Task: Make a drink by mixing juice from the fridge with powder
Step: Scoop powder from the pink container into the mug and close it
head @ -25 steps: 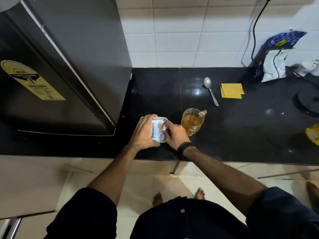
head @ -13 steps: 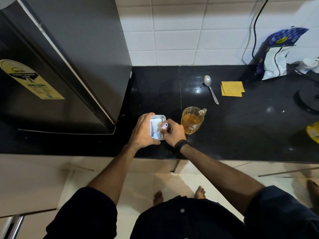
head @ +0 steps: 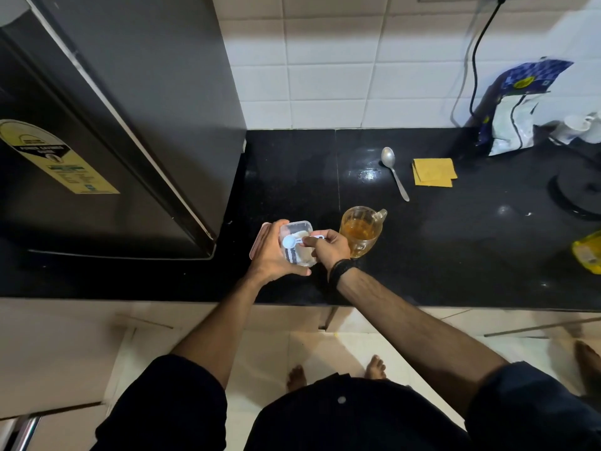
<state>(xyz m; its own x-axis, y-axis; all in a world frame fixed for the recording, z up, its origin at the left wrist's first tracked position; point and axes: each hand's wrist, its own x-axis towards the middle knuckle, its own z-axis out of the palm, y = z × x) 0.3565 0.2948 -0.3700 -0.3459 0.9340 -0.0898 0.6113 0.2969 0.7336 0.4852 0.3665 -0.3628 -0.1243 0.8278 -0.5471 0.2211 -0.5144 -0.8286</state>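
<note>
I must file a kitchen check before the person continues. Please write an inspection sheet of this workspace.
Surface: black countertop, glossy, with small wet-looking glints.
Job's things: clear powder container; white scoop over it; glass mug of amber juice beside it.
Clutter: metal spoon, yellow cloth, blue-white bag, white cups.
Grippers: left hand holds the container; right hand pinches the scoop.
Cables: black cord on the tiled wall.
Surroundings: dark fridge, door closed.

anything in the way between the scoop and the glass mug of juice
Nothing visible does. The right hand pinches the white scoop over the powder container, and the mug stands just right of it, mouth open.
</note>
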